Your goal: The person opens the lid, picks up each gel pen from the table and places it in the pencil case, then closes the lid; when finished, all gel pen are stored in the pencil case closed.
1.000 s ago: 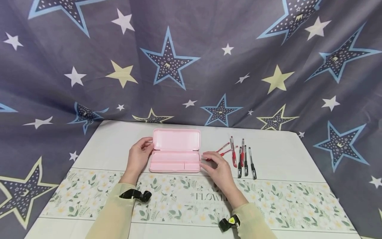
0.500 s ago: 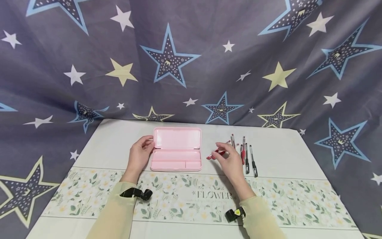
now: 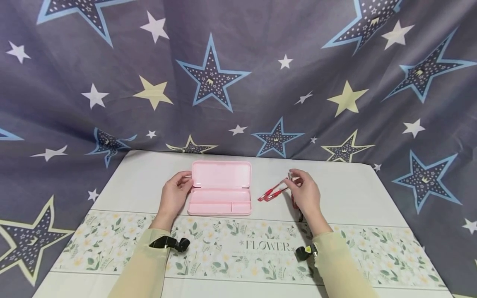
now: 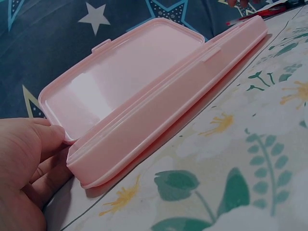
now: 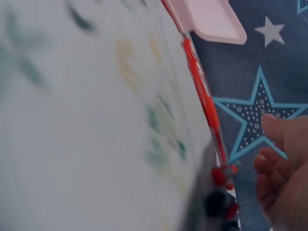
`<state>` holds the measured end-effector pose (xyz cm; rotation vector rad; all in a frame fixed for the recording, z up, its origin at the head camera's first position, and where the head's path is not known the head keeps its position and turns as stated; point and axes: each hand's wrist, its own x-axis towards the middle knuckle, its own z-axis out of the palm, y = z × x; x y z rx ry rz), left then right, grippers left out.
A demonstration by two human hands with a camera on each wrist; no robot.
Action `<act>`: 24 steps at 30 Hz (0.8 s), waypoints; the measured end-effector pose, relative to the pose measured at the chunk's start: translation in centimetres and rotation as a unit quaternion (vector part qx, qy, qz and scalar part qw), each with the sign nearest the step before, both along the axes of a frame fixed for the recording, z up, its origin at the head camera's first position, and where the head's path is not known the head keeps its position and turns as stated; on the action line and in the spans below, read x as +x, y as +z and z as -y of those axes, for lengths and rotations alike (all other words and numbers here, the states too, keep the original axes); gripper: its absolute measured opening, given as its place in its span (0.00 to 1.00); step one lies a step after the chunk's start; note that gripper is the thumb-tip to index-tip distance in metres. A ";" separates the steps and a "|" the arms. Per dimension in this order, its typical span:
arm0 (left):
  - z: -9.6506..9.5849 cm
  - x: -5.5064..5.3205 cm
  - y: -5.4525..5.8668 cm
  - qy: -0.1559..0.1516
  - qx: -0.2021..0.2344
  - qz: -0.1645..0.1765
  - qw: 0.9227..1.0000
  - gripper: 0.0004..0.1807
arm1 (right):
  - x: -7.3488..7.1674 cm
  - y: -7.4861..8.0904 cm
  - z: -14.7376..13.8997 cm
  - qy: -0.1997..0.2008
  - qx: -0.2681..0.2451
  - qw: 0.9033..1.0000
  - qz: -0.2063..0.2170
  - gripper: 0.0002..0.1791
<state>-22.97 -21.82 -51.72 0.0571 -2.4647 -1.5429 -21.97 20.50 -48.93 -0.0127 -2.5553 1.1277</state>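
A pink pencil case (image 3: 220, 208) lies on the table with its lid (image 3: 221, 174) raised and its compartments bare. My left hand (image 3: 173, 194) holds its left side, fingertips at the lid's corner in the left wrist view. My right hand (image 3: 307, 196) hovers over the gel pens, thumb and fingers apart with nothing between them in the right wrist view. Two red pens (image 3: 275, 193) stick out to the left of this hand, tips toward the case. Most of the other pens are hidden behind the hand. A red pen (image 5: 199, 77) also shows close up in the right wrist view.
A floral strip with lettering (image 3: 223, 248) crosses the white table (image 3: 357, 194) in front of the case. Behind the table hangs a dark curtain (image 3: 238, 54) printed with stars. Each wrist wears a small black camera (image 3: 306, 251).
My right hand has moved right, away from the pencil case's right edge, past the two red pens to over the other pens. The left hand and the case have stayed put.
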 end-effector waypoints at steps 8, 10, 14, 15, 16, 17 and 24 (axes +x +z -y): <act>0.0 0.1 -0.2 -0.001 0.007 0.005 1.000 0.16 | -2.1 0.5 -1.7 -0.012 0.038 0.999 0.036 0.27; 0.0 0.1 -0.2 0.000 0.006 0.007 1.000 0.16 | -2.5 0.6 -1.9 -0.013 0.041 0.998 0.045 0.27; 0.0 0.1 -0.2 0.002 0.001 0.009 1.000 0.16 | -3.1 0.8 -2.2 -0.012 0.046 0.997 0.057 0.27; 0.0 0.2 -0.1 0.002 0.000 0.008 1.000 0.16 | -3.2 0.8 -2.2 -0.012 0.046 0.997 0.060 0.27; 0.0 0.2 -0.1 0.002 0.001 0.008 1.000 0.16 | -3.3 0.9 -2.2 -0.011 0.046 0.997 0.063 0.27; 0.0 0.2 0.0 0.001 0.000 0.006 1.000 0.16 | -3.4 0.9 -2.2 -0.011 0.048 0.997 0.066 0.27; 0.0 0.1 0.1 -0.001 0.005 0.005 1.000 0.16 | -4.3 0.6 -2.2 -0.006 0.078 0.992 0.102 0.29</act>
